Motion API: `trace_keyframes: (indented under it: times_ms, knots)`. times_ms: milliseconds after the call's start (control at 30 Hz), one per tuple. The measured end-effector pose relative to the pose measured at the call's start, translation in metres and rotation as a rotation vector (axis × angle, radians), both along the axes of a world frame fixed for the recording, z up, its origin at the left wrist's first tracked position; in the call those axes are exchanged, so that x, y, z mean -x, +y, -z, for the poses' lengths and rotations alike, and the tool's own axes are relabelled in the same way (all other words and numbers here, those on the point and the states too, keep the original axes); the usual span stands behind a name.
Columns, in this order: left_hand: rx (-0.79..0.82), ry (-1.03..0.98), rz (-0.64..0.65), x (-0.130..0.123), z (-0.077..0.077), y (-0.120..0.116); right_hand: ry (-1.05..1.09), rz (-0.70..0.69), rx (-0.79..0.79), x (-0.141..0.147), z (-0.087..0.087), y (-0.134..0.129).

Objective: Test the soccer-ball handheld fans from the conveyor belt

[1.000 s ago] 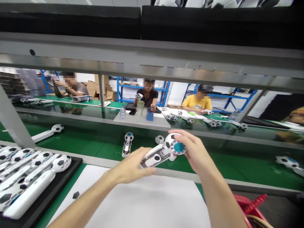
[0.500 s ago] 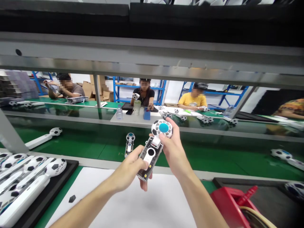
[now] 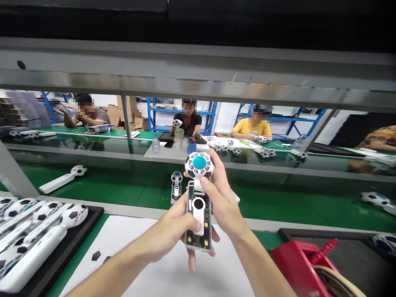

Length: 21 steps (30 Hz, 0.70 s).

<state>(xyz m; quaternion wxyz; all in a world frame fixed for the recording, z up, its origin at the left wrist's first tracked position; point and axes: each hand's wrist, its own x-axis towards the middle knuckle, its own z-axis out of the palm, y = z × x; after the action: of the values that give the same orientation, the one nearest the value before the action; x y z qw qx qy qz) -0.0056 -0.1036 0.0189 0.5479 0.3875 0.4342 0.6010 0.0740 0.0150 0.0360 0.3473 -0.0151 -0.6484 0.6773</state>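
Both hands hold a soccer-ball handheld device [image 3: 199,163] above a white paper sheet [image 3: 148,272]. Its round black-and-white head carries a teal disc ringed by slots, and its clear-cased handle shows circuit parts and a white strip with a black circle. My left hand [image 3: 176,220] is closed around the handle, thumb pressing on the white strip. My right hand [image 3: 222,198] grips from the right, with its thumb at the neck under the head. A black pentagon piece [image 3: 96,256] lies on the paper; another is partly hidden by my left forearm.
A black tray [image 3: 89,218] of similar white devices stands at left. At right are a red tape dispenser [image 3: 291,260] and another black tray [image 3: 355,264]. More devices lie on the green belt [image 3: 123,185]. An overhead beam [image 3: 198,70] crosses above; co-workers sit opposite.
The device has moved slightly left and turned from tilted to nearly upright, its face more squarely toward me. Both hands moved with it and keep their hold.
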Motion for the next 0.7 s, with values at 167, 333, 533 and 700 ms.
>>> trace_keyframes:
  times_ms: [167,333,533,700]
  knots:
    - [-0.008,0.025,-0.038,-0.005,-0.006,-0.006,0.095,0.056,-0.09,0.001,0.002,-0.005]
    - [-0.01,0.021,-0.002,-0.006,-0.008,-0.01,0.07,0.096,-0.134,-0.002,0.001,-0.007]
    - [-0.03,0.034,0.062,-0.007,-0.008,-0.01,0.112,0.099,-0.045,0.002,0.001,-0.008]
    - [-0.065,0.022,0.12,-0.007,-0.008,-0.011,0.109,0.106,-0.077,-0.002,-0.001,-0.008]
